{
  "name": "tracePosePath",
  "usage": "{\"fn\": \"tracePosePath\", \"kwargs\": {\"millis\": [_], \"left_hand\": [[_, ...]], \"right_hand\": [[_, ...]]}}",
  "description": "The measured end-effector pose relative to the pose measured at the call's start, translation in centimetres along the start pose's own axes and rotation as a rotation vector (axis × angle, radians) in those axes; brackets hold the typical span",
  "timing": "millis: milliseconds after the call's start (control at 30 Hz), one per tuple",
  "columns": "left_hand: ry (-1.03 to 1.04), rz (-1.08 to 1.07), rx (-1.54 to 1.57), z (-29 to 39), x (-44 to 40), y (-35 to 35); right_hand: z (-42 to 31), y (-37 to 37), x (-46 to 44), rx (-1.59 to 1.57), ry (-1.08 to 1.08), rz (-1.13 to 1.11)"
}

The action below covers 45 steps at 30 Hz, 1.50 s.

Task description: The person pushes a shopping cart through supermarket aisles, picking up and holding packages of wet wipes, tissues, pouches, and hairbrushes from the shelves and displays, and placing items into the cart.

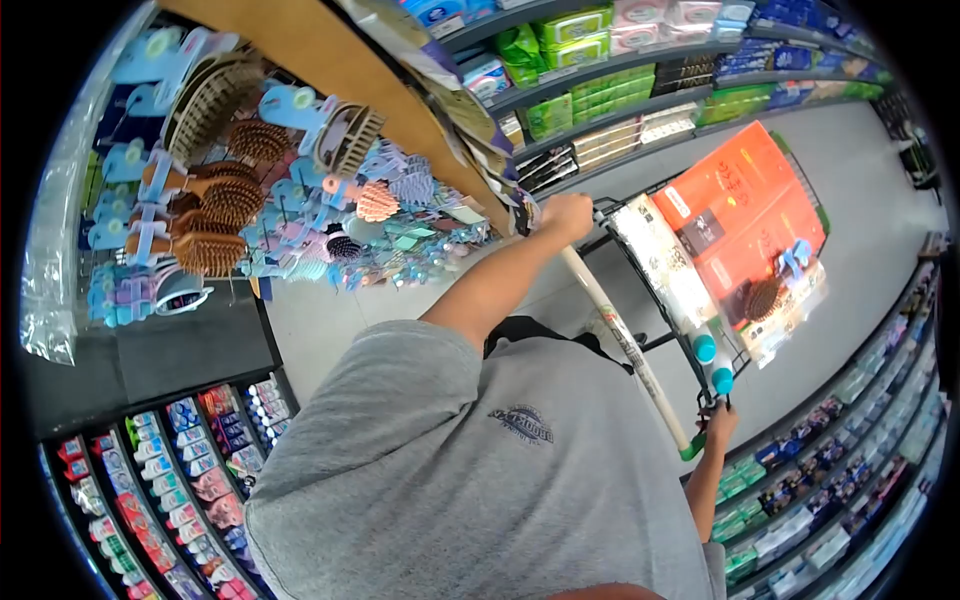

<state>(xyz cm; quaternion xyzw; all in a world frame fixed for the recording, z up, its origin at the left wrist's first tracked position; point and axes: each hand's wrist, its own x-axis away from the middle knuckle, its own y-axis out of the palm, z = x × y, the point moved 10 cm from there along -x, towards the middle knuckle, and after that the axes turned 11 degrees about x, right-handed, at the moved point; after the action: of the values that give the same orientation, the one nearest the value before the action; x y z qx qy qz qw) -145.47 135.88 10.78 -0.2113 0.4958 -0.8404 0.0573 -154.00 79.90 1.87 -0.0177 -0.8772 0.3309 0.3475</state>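
Note:
My left hand (pixel 568 215) is closed at the far upper end of the white shopping cart handle (pixel 620 330). Near the handle's green lower end, my right hand (pixel 718 425) has its fingers pressed together by a dark part at the cart's side; what they hold is too small to tell. Inside the cart lie a large orange-red package (pixel 745 205), a brown hairbrush (pixel 763 298) with a blue holder, and a white patterned package (pixel 660 262). Two teal bottle caps (pixel 705 348) (pixel 722 381) stick out at the cart's near right corner, close to my right hand.
Hairbrushes (pixel 232 200) and hair accessories hang on a display at the upper left. Shelves of green and white packs (pixel 575 45) run along the top. More stocked shelves (pixel 830 470) line the lower right, and toothpaste-like boxes (pixel 160 475) fill the lower left. Grey floor (pixel 855 165) surrounds the cart.

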Motion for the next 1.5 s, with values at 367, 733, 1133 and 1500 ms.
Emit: {"fn": "tracePosePath", "kwargs": {"millis": [367,733,1133,1500], "left_hand": [[0.084,0.024,0.090,-2.3,5.6,0.3],[0.063,0.006,0.135,-6.1,11.5,0.0],[0.071,-0.010,0.239,-10.8,13.0,0.6],[0.381,0.445,0.457,-8.5,16.0,-4.3]], "right_hand": [[2.6,0.0,3.0,0.058,0.052,-0.005],[5.3,1.2,8.3,0.139,-0.057,0.109],[5.1,3.7,14.1,0.188,-0.004,0.148],[4.0,1.3,16.5,0.364,0.010,0.440]]}}
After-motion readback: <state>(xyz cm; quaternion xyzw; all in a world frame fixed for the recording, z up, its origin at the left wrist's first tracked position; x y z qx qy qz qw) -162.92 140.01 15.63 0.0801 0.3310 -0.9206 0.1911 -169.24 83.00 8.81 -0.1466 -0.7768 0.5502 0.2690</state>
